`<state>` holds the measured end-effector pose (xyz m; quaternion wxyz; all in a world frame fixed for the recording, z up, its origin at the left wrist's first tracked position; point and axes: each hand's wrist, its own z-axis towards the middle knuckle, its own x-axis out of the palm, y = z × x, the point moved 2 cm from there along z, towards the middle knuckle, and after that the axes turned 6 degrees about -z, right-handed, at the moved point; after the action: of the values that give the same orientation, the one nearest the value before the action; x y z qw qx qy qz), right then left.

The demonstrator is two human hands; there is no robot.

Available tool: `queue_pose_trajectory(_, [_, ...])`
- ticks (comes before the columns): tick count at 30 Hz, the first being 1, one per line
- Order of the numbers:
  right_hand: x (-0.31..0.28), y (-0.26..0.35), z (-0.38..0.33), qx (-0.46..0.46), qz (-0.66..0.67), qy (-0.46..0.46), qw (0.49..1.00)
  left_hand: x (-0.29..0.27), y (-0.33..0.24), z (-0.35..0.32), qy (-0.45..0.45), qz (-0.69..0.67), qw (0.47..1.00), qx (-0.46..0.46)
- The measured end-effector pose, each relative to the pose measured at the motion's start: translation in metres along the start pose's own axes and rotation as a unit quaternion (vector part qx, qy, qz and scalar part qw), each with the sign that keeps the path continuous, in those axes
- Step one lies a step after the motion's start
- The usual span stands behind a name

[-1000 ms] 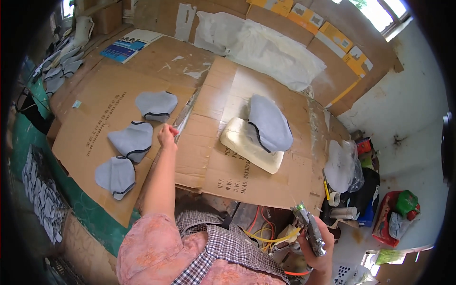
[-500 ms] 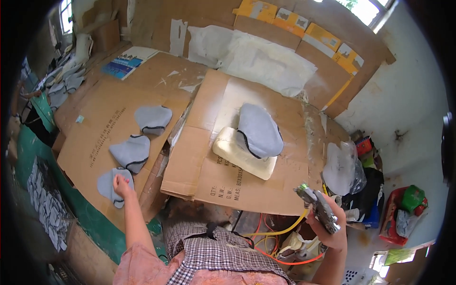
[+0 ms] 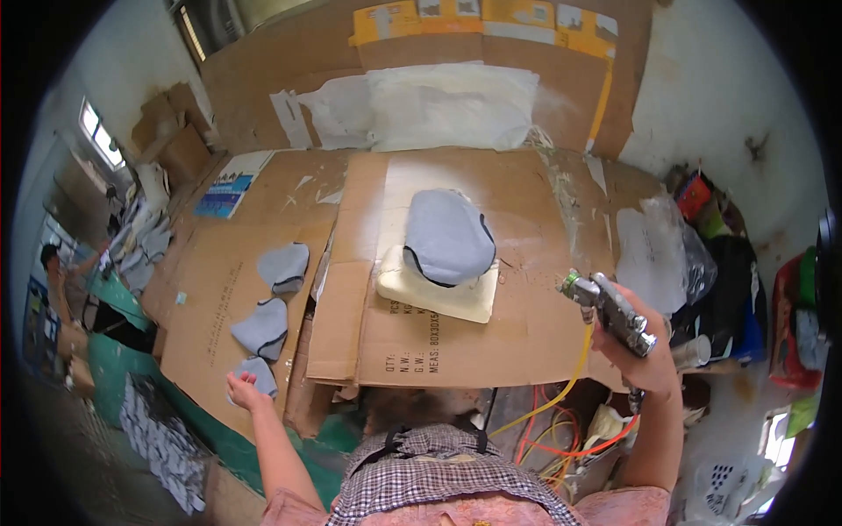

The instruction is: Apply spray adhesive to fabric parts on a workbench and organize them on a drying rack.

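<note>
Left hand (image 3: 249, 389) at ten o'clock, loosely curled against the nearest grey piece (image 3: 266, 378) on cardboard (image 3: 197, 329), hold unclear: probably picking up, calling for a pinch; right hand (image 3: 647, 352), two o'clock, wrapped round a spray gun (image 3: 621, 317); twelve, a grey cover (image 3: 449, 235) on a cream block (image 3: 474, 303)

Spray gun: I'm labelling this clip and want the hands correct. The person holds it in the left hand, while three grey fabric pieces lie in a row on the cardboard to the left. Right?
Not quite: the head view shows the spray gun in the right hand, not the left hand. Three grey fabric pieces do lie in a row on the cardboard to the left.
</note>
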<state>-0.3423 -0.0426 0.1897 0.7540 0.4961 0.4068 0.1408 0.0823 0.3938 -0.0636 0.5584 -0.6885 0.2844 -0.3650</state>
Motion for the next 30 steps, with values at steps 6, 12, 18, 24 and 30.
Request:
queue_pose_trajectory(6, [-0.041,-0.027,-0.032,0.020,0.071,-0.024,0.997,0.043,-0.019,-0.033,0.069,0.012,0.996,0.047])
queue_pose_trajectory(12, [-0.062,-0.059,-0.075,0.016,0.080,-0.041,0.996,0.079,-0.030,-0.068,0.133,0.036,0.988,0.068])
queue_pose_trajectory(18, [-0.063,-0.074,-0.119,-0.043,0.046,-0.070,0.996,0.109,-0.041,-0.113,0.190,0.079,0.977,0.061])
queue_pose_trajectory(24, [-0.048,-0.060,-0.150,-0.015,0.054,-0.042,0.998,0.117,-0.031,-0.121,0.216,0.082,0.972,0.045])
queue_pose_trajectory(30, [-0.017,-0.035,-0.153,0.009,0.051,0.031,0.998,0.104,-0.016,-0.104,0.219,0.071,0.973,0.021])
